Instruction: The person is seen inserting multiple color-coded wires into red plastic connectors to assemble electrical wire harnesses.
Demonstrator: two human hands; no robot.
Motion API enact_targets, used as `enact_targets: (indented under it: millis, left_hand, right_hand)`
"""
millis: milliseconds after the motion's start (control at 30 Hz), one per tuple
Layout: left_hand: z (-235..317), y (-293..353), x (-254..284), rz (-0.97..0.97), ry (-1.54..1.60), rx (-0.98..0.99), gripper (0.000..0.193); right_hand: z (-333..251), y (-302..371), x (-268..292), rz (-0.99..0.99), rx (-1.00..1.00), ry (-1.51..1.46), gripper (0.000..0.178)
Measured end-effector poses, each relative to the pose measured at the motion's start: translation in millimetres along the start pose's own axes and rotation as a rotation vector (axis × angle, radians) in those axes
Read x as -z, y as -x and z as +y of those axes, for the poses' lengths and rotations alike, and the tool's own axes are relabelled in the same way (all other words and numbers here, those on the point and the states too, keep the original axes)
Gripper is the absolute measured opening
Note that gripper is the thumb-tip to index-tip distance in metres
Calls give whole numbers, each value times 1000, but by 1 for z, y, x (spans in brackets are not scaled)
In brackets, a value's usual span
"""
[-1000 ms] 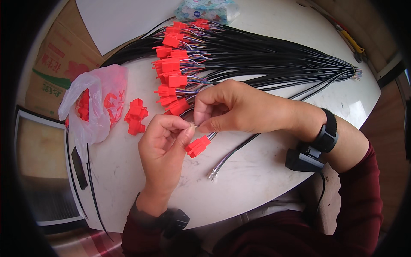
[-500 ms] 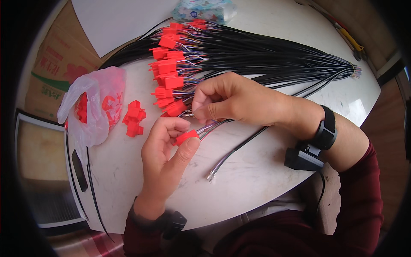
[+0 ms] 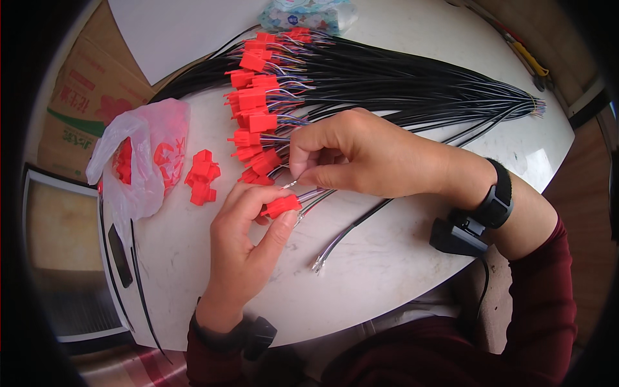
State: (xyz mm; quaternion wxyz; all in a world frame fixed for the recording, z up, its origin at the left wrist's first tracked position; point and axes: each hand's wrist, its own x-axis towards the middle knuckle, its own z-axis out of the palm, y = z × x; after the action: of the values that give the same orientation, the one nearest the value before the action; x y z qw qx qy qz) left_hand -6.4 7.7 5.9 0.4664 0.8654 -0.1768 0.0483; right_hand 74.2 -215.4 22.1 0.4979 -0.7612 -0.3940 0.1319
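Note:
My left hand (image 3: 244,242) is closed on a red plastic connector housing (image 3: 282,206), held between thumb and fingers. Several thin coloured wires run from the housing's right side, and some bare metal terminals hang just below it. My right hand (image 3: 367,155) pinches a thin wire with a metal terminal (image 3: 289,184), whose tip is beside my left index finger, just above the housing. Behind both hands lies a row of red connectors (image 3: 251,100) fitted to black cables (image 3: 400,77). One black cable (image 3: 353,227) with loose terminal ends rests on the table to the right.
A white plastic bag (image 3: 138,161) with red parts inside stands at the left, with loose red housings (image 3: 202,177) beside it. A tissue pack (image 3: 306,16) sits at the back. Yellow-handled pliers (image 3: 532,61) lie far right on the white table (image 3: 387,271).
My right hand has brought the wire's terminal closer to the housing. My left index finger has bent inward, and loose terminals now show below the housing.

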Motion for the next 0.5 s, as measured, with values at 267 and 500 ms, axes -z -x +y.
enact_targets:
  millis: [267,500]
  left_hand:
    - [2,2,1,-48,196,195,23]
    - [1,1,1,-99,86,106,28]
  right_hand:
    - [1,0,-1,-1,-13,36,12]
    - [0,1,-1,7,-28,14,12]
